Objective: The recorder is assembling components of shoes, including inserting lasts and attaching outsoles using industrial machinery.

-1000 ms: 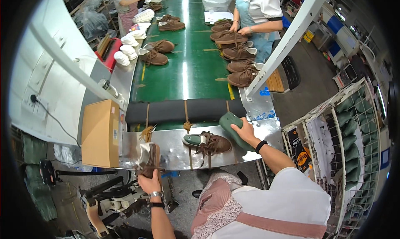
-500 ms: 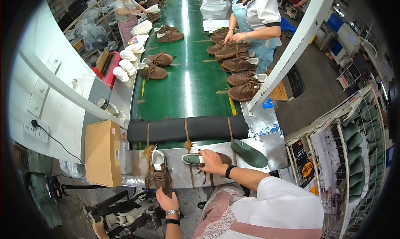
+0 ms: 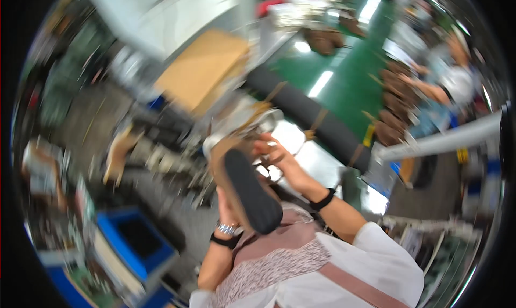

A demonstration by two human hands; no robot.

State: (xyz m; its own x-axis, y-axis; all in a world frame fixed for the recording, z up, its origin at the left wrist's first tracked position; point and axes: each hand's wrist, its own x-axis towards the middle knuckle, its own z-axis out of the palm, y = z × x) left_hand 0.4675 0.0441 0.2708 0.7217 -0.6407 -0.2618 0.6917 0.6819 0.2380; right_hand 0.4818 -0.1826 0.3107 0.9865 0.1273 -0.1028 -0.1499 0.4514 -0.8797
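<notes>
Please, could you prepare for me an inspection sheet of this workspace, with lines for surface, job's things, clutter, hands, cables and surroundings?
Surface: metal ledge, with a dark roll between it and the green belt.
Job's things: one shoe in hand, its sole toward the camera.
Clutter: cardboard box near the roll's left end.
Hands: left hand supports the shoe from behind; right hand has its fingers beside it, contact unclear through blur.
Cables: nothing seen, though blur may hide some; tan cords cross the roll.
Surroundings: co-worker beside brown shoes; blue-framed panel at lower left.
</notes>
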